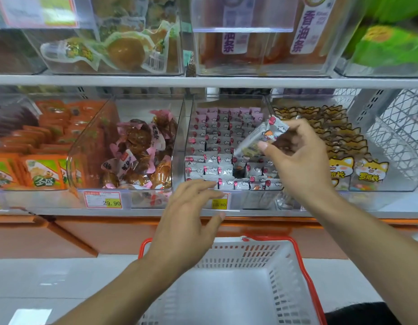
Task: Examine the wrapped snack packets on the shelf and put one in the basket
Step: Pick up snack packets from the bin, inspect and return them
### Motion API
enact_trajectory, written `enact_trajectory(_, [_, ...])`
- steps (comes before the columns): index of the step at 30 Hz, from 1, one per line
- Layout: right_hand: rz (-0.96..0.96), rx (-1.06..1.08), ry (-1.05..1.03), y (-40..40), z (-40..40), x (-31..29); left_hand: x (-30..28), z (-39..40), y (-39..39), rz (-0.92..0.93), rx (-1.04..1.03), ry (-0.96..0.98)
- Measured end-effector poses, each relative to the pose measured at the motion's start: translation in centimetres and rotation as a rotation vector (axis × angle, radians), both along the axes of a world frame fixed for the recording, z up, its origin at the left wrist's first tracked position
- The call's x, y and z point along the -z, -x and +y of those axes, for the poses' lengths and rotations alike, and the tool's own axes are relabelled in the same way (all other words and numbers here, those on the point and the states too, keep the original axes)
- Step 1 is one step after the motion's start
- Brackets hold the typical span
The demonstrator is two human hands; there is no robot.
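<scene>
orange packs (42, 171): far L bin, mid shelf, stacked on edge, green/white labels.
brown sweets (137, 151): next clear bin to R, pink-trimmed twist wrappers, loose heap.
price tag (102, 200): on shelf edge below that bin, reads 29.90.
left hand (188, 216): palm down, fingers spread & relaxed, nothing held; forearm enters from bottom L, angled up-R; fingertips in front of lower front wall of packet bin, covers part of 2nd price tag; contact w/ bin cannot tell.
packet bin (179, 146): clear, centre of mid shelf, rows of small white/pink wrapped packets standing on edge, dark gap near middle.
basket (306, 273): white mesh, red rim/handle, below shelf, between the 2 forearms; inside looks bare.
snack packet (259, 137): white wrapper, pink end, cartoon print; raised above R side of packet bin, tilted, pink end up-R.
right hand (294, 156): grasps snack packet, thumb on near face, fingers curled behind; wrist bent, forearm from bottom R, angled up-L.
cat-print packs (358, 170): bin just R of right hand, yellow/white.
wire rack (400, 137): white, far R.
</scene>
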State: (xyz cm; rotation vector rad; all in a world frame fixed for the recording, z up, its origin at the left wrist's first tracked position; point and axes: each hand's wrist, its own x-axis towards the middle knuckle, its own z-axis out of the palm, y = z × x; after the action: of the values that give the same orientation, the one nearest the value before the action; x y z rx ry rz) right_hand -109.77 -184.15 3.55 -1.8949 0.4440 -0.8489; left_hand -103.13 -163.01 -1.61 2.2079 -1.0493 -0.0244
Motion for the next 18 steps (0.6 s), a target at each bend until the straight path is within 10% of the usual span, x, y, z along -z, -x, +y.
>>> enact_trajectory(6, [0.433,-0.049,0.456,-0.6,-0.5,1.0,1.1,-0.1,-0.4,-0.172,0.087,-0.193])
enact_trajectory(18, [0.630,-0.085,1.068,-2.2,-0.2,3.3,1.6,-0.2,-0.6,-0.238,0.127,-0.362])
